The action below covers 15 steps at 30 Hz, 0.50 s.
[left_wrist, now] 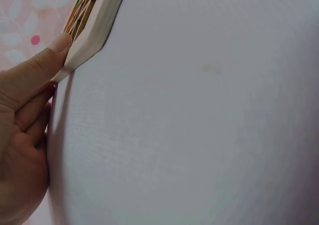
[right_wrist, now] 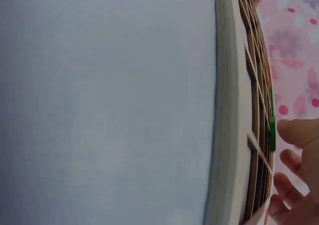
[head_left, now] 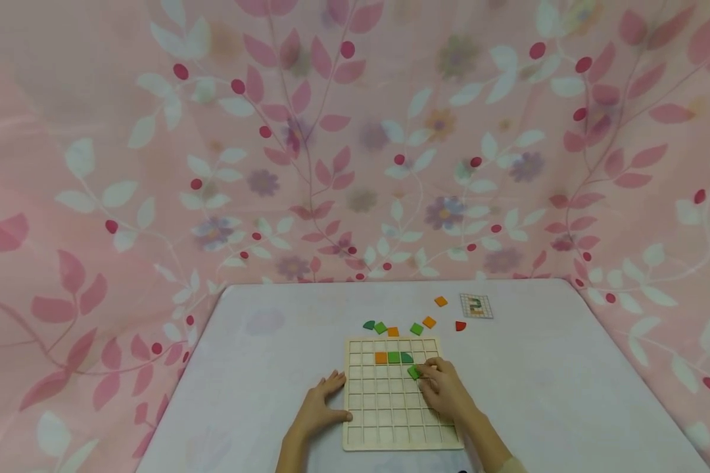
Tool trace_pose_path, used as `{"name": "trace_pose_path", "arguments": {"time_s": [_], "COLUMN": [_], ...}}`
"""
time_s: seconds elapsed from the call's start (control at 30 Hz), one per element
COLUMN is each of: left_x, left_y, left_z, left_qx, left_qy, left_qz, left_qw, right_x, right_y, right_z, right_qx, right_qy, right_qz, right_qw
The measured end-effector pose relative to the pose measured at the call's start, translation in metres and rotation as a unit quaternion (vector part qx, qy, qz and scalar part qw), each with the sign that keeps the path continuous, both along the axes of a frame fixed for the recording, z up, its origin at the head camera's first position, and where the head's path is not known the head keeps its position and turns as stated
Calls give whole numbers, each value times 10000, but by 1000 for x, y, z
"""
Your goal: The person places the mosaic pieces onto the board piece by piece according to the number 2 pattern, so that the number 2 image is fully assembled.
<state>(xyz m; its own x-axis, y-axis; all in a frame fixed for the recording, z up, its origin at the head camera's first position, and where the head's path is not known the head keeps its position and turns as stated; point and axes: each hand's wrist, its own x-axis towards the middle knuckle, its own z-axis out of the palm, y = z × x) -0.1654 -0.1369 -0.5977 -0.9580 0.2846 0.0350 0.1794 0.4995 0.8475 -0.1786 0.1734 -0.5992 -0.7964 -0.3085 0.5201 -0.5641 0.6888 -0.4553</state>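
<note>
A wooden grid board lies on the table. In its second row sit an orange square tile, a green square tile and a dark green quarter-round tile. Over the row below, my right hand holds another green square tile at its fingertips; this tile stands up edge-on in the right wrist view. My left hand rests at the board's left edge with fingers spread. In the left wrist view its thumb touches the board's rim.
Behind the board lie loose tiles: a dark green quarter-round, green squares, orange squares and a red quarter-round. A pattern card with a gridded figure lies at the back right. Floral cloth hangs behind the white table.
</note>
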Motion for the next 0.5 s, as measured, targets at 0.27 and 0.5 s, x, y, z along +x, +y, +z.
{"name": "trace_pose_path", "arguments": {"time_s": [0.27, 0.5], "left_x": [-1, 0], "left_y": [1, 0], "left_z": [-1, 1], "left_qx": [63, 79], "left_qy": [13, 33], "left_qz": [-70, -39], "left_qw": [10000, 10000], "right_x": [0, -11], "right_y": [-13, -20], "right_z": [0, -6], "right_qx": [333, -20], "right_qy": [-134, 395], "right_qz": [-306, -188], "right_qw": [9989, 9990]}}
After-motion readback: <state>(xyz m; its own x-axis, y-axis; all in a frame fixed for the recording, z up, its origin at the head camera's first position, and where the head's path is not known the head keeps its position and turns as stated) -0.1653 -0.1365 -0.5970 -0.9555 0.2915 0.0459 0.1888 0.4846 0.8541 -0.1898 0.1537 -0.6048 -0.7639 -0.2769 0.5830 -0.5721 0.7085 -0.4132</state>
